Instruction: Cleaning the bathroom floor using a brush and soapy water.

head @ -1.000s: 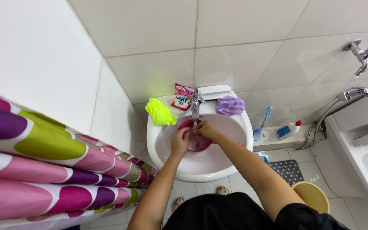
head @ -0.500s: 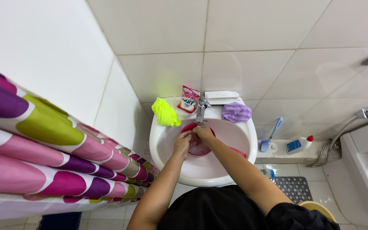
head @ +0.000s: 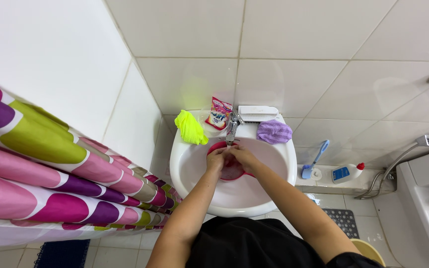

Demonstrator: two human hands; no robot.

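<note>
Both hands [head: 230,159] clasped together over pink bowl [head: 230,171] (handle pointing right), under tap [head: 232,128], in sink [head: 194,168]

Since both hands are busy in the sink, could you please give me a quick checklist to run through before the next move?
1. Left hand and right hand over the red bowl: ok.
2. Bowl inside the white sink: ok.
3. Hands under the tap: ok.
4. Water running: cannot tell.
5. Yellow cloth and purple cloth resting on the rim: ok.
6. Grip on the bowl: cannot tell.
</note>
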